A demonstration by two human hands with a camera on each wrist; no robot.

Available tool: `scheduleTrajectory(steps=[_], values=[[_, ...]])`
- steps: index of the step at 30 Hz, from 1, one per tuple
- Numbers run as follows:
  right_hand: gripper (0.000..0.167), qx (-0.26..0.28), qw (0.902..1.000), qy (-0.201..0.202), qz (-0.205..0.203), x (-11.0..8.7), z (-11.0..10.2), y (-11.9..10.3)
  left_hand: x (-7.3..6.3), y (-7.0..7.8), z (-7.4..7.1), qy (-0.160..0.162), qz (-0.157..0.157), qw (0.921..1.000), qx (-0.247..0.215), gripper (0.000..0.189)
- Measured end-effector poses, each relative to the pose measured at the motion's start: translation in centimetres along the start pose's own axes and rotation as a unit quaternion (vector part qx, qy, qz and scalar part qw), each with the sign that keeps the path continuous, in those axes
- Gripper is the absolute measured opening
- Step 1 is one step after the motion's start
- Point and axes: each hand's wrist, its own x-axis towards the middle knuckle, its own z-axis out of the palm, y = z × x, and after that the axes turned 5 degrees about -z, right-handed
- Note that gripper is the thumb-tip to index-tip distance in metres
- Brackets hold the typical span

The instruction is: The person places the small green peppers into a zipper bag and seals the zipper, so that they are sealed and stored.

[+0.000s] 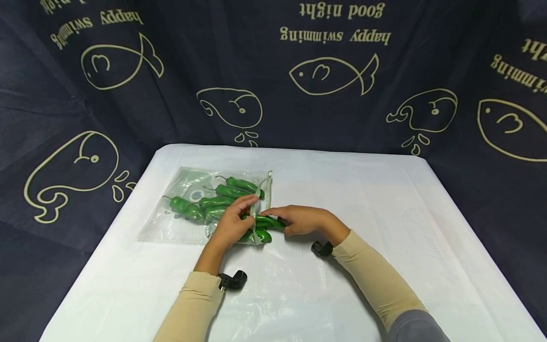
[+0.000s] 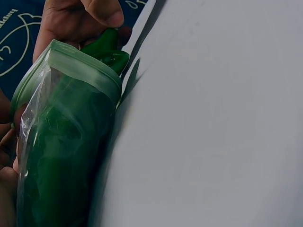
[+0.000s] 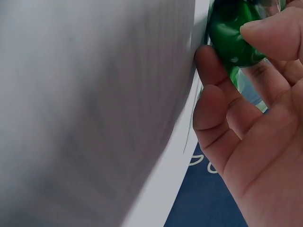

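Observation:
A clear zip bag (image 1: 155,231) with several green peppers (image 1: 183,207) inside lies on the table, its mouth facing right. My left hand (image 1: 232,224) holds the upper layer of the bag at the mouth. With thumb and fingers, my right hand (image 1: 305,219) pinches the end of a green pepper (image 1: 270,222) that sticks partly out of the opening. Another pepper (image 1: 263,236) pokes out just nearer to me. The left wrist view shows the bag's pale green zip strip (image 2: 85,71) around the peppers. Up close, the right wrist view shows the pinched pepper (image 3: 232,35).
A white cover (image 1: 384,199) lies over the table. Behind it and at both sides hangs a dark blue cloth (image 1: 273,118) with fish and whale drawings. Each wrist carries a small black camera (image 1: 234,280).

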Motion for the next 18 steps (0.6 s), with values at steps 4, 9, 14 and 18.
scheduleTrajectory(steps=[4, 9, 14, 18], values=[[0.081, 0.0, 1.0, -0.001, -0.001, -0.05, -0.02, 0.17, 0.0, -0.01, -0.01, 0.0, -0.002, 1.0, 0.001, 0.057], [0.08, 0.001, 1.0, 0.002, -0.007, -0.02, 0.03, 0.32, -0.08, 0.13, 0.01, 0.001, 0.0, 1.0, 0.001, 0.057], [0.078, 0.018, 0.9995, 0.003, -0.027, 0.08, 0.01, 0.42, -0.14, 0.28, 0.04, 0.005, 0.003, 1.0, 0.0, 0.057], [0.078, 0.017, 0.9988, 0.004, -0.045, 0.22, 0.01, 0.56, -0.12, 0.28, 0.1, 0.009, 0.003, 1.0, -0.001, 0.057]])
